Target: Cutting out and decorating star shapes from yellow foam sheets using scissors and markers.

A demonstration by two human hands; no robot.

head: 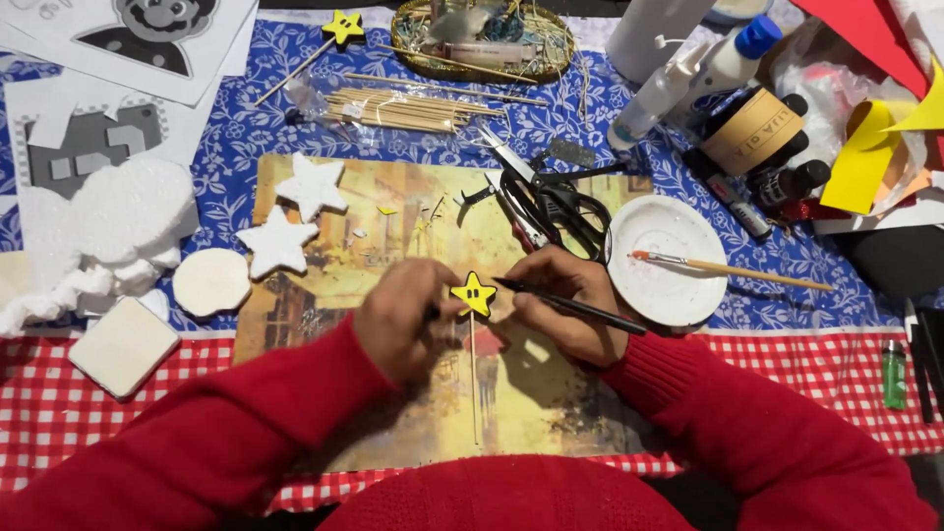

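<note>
The left hand (398, 320) pinches a small yellow star (474, 294) on a thin stick (473, 379), holding it over the picture mat (324, 295) near the middle of the table. The right hand (560, 300) grips a black pen (570, 306), its tip touching the star's right edge. Just right sits a white plate (664, 261) with a paintbrush (728, 268); black scissors (556, 211) lie just beyond, and white foam stars (295, 211) to the far left.

Star on stick (474, 293) between hands; plate (667, 258) right, scissors (556, 208) behind.
</note>
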